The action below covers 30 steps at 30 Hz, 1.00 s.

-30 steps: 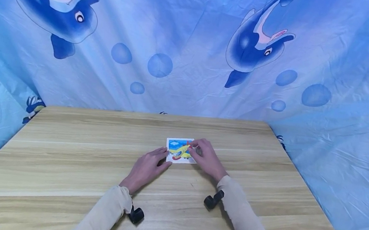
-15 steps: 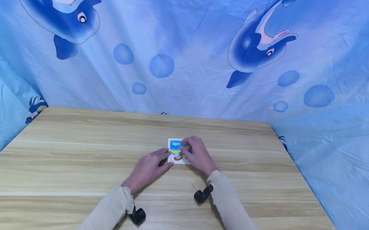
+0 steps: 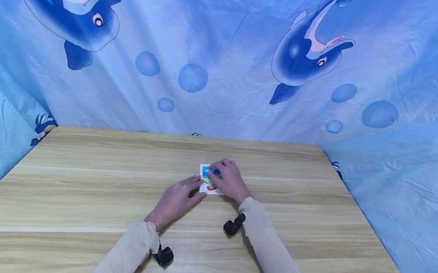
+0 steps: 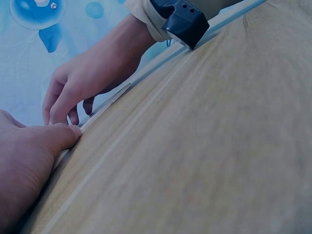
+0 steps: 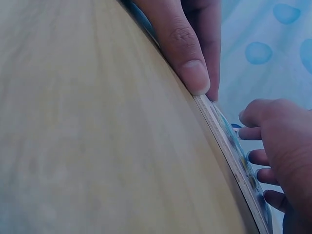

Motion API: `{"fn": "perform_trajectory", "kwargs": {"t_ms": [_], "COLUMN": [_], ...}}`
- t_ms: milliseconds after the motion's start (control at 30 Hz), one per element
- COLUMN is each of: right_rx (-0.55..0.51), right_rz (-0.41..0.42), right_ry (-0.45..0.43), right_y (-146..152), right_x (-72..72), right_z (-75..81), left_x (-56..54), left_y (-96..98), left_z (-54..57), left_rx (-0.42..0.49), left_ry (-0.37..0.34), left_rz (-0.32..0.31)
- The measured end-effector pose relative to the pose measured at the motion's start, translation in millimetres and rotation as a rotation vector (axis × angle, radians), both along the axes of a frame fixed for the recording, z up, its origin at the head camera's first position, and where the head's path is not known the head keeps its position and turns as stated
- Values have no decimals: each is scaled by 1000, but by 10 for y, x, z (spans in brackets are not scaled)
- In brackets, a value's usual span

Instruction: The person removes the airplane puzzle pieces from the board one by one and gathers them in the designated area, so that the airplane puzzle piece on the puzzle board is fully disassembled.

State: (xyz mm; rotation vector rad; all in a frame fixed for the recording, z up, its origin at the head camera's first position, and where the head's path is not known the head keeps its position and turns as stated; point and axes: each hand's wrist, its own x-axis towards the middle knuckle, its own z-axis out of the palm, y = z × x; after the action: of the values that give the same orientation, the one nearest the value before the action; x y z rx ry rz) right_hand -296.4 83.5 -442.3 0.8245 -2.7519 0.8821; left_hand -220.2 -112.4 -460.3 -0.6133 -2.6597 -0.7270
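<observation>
Bench: matt, smooth light wood grain. Puzzle board: glossy printed card, layered edge. Backdrop: wrinkled printed cloth.

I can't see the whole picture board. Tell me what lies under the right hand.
The right hand covers most of the small picture board lying flat on the wooden table. Only its left strip shows: blue, yellow, red. The rest of the picture is hidden.

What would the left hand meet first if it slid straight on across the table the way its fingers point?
Probably the picture puzzle board: the left hand already touches its near left edge. Just beyond it lie the right hand's fingers, resting on the board.
</observation>
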Motion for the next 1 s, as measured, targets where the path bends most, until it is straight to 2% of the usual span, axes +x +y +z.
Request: {"fn": "perform_trajectory", "kwargs": {"t_ms": [367,1000], "right_rx": [80,192], "right_rz": [-12,-13], "right_ry": [18,-13], "right_y": [-71,-167], "right_x": [-62,-40], "right_z": [-26,57], "left_x": [10,17], "left_y": [-5,-11], "left_z": [15,21], "left_rx": [-7,9], "left_ry": [15,22], "left_rz": [-1,-14]}}
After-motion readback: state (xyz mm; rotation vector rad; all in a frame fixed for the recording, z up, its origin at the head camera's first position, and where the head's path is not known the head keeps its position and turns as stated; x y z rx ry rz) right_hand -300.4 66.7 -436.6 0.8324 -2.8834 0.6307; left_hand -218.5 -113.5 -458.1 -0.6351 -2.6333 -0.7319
